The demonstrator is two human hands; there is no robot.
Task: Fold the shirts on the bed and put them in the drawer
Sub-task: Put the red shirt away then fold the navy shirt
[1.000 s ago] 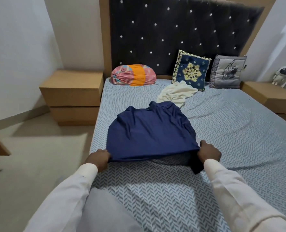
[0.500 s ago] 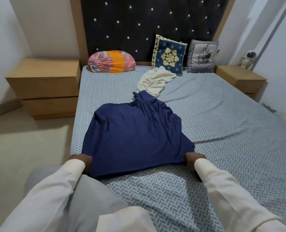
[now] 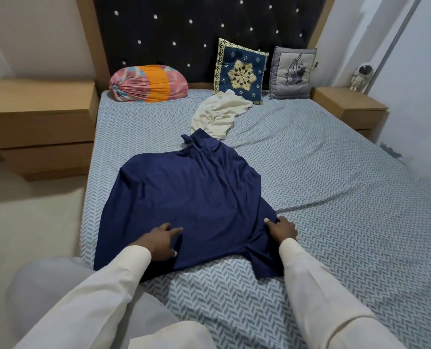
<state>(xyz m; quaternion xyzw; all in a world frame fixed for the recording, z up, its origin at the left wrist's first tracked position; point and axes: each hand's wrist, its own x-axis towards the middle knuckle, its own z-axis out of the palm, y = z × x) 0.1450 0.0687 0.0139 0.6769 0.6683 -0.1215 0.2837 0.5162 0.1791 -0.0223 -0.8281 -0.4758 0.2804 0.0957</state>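
Observation:
A navy blue shirt [image 3: 189,205] lies spread flat on the patterned bed sheet [image 3: 335,210], its collar pointing toward the headboard. My left hand [image 3: 159,241] rests on the shirt near its lower hem, fingers spread and fairly straight. At the shirt's right edge, my right hand [image 3: 282,229] has its fingers curled and pinches the fabric. A sleeve flap sticks out below that hand. A crumpled white shirt [image 3: 219,114] lies farther up the bed, just beyond the navy collar.
A wooden nightstand with drawers [image 3: 40,127] stands left of the bed and another [image 3: 350,109] at the right, carrying a small astronaut figure [image 3: 361,76]. A pink-orange bolster [image 3: 147,84] and two cushions [image 3: 239,71] lean on the dark headboard. Floor lies left of the bed.
The shirt was pulled toward me and laid flat. My left hand let go of the hem and moved onto the shirt; my right hand stays at the right edge.

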